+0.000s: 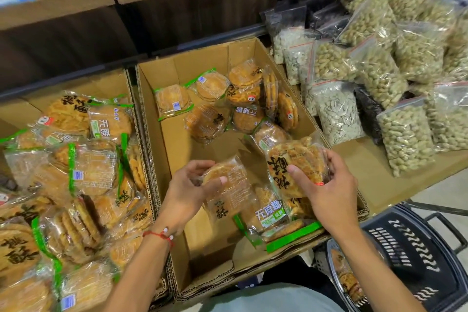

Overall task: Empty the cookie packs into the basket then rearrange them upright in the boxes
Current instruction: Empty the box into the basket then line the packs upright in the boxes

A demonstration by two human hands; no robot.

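Black basket [415, 243], left hand [187, 190] and right hand [329, 192] gripping cookie packs [298, 159] over box [174, 139], peanut bags [405, 139] beside

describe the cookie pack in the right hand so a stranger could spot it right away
Start at the half-empty cardboard box in the middle, left of the nut bags. At its near right corner the right hand grips one cookie pack. Unlike the green-labelled packs below, it is lifted and shows big black characters.

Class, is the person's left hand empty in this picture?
No, the left hand grips a cookie pack over the emptier box.
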